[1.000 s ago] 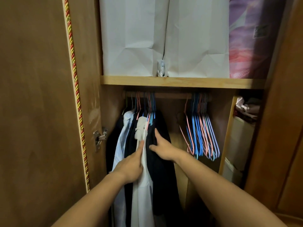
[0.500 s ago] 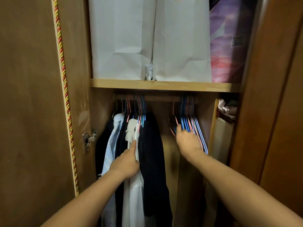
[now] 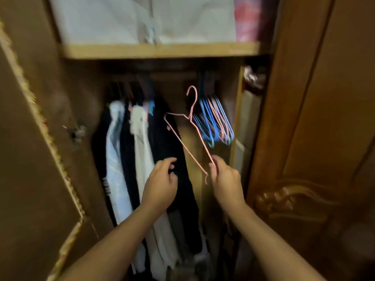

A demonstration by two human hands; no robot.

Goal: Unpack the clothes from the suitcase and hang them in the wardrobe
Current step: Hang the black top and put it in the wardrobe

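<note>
- Wire made up the pink hanger, thin and coated, so it looked light and fairly stiff but springy; a pinch at one shoulder end would let it swing, and a hold at the neck below the hook would likely steady it better.
- Right hand pinched the hanger's lower shoulder end between thumb and fingers, with the frame tilted up and to the left and the hook uppermost, off the rail.
- Left hand held nothing; its fingers were loosely curled, just left of the hanger's bottom bar and apart from it, in front of the dark garment.
- Hanging clothes, pale and dark, filled the left part of the rail inside the wardrobe; they looked soft and limp, best taken at the collar or shoulders.
- Spare hangers, blue and pink, hung bunched at the right of the rail, just behind and right of the held hanger's neck.
- Shelf above the rail carried white bags.
- Suitcase was not in view, so the next garment would probably have to be fetched from outside this frame before the hanger could be loaded.
- Blur softened most of the picture, so finer detail of the grip could not be told.
</note>
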